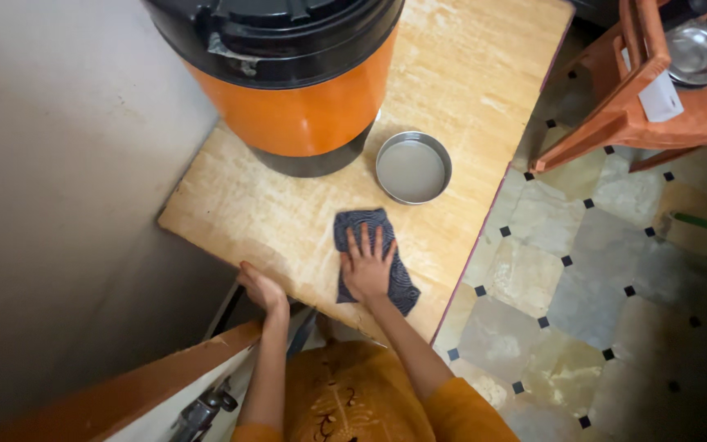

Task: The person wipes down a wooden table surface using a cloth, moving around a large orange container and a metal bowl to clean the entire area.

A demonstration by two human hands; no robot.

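Pressing my right hand (366, 266) flat, fingers spread, I hold a dark blue patterned cloth (372, 260) down against the pale wooden tabletop (288, 221); nothing is pinched, the palm and fingers simply lie on top of the fabric. My left hand (260, 288) curls over the near edge of the table, just to the left of the cloth, and grips that edge rather than any loose thing. The cloth lies directly under my right palm, its far end poking out beyond my fingertips and its near corner trailing back toward my wrist and a little to the right. It looks thin, soft and light, limp enough to bunch or fold under pressure, and I judge it will slide easily on this smooth surface only while my palm bears down on it; to lift it, a pinch at any free corner would do. Its long axis runs away from me, roughly along my forearm, tilted slightly so the far end leans left. Just beyond my fingertips and slightly right sits a shallow round steel dish (413, 167), apart from the cloth. Farther off, ahead and left, stands a large orange container (300, 106) with a black lid.
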